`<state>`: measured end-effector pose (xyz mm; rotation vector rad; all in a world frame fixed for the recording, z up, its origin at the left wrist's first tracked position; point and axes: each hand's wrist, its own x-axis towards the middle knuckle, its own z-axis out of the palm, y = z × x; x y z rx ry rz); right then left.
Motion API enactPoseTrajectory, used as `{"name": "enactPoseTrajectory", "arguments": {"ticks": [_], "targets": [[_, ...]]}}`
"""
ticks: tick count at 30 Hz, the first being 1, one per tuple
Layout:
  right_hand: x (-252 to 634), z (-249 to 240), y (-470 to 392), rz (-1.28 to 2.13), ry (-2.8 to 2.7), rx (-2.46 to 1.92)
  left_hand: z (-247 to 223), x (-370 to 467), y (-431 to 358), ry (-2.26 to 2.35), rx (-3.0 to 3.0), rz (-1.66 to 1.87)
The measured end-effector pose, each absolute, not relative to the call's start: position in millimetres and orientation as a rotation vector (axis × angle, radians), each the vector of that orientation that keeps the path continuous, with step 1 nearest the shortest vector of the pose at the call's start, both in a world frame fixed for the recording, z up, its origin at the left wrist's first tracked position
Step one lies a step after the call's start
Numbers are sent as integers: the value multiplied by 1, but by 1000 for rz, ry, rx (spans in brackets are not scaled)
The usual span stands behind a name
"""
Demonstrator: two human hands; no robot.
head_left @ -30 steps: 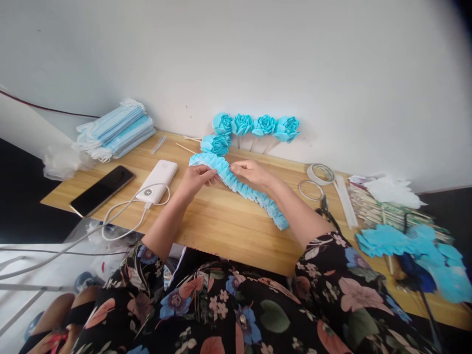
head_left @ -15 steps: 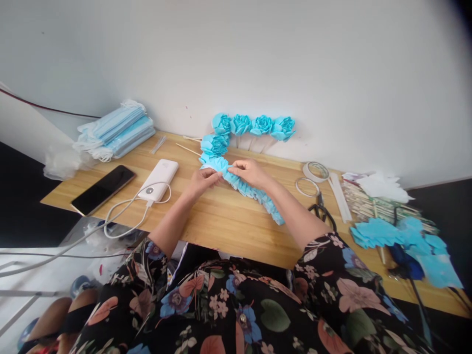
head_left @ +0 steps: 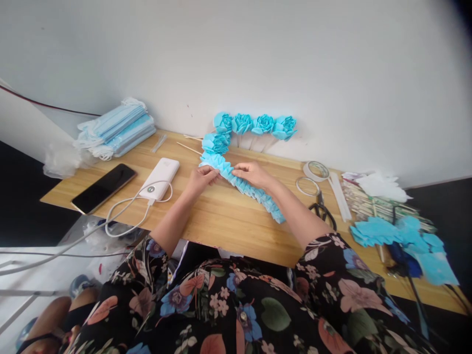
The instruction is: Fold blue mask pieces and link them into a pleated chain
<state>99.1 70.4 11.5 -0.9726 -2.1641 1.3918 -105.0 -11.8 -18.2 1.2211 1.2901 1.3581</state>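
Note:
A long ruffled strip of light blue material (head_left: 258, 193) runs diagonally over the wooden table. My left hand (head_left: 203, 180) pinches its near edge toward the upper left end. Across the strip, my right hand (head_left: 250, 174) has its fingers closed on the far edge, a short way from the left fingertips. Just behind the hands, several blue flowers (head_left: 242, 124) on thin sticks stand or lie against the wall. The strip's lower right end rests beside my right forearm.
Left: stacked face masks (head_left: 116, 129), a black phone (head_left: 104, 188), a white power bank (head_left: 161, 178) with its cable. Right: tape rolls (head_left: 316, 171), black-handled scissors (head_left: 323, 214), white sticks (head_left: 339, 196), a stick bundle (head_left: 363, 202) and blue pieces (head_left: 376, 231).
My right hand has shifted slightly right and down along the strip. My left hand has moved slightly left, and the gap between the fingertips is a little wider.

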Motion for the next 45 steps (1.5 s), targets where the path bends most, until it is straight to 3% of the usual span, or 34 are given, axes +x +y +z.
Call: {"name": "enactPoseTrajectory", "arguments": {"ticks": [18, 28, 45], "targets": [[89, 14, 65, 1250, -2147, -976, -29, -98, -8, 1333, 1299, 1120], [103, 5, 69, 1430, -2095, -968, -31, -99, -6, 1261, 1239, 1182], [99, 15, 61, 1261, -2199, -989, -26, -95, -10, 1247, 1251, 1159]]}}
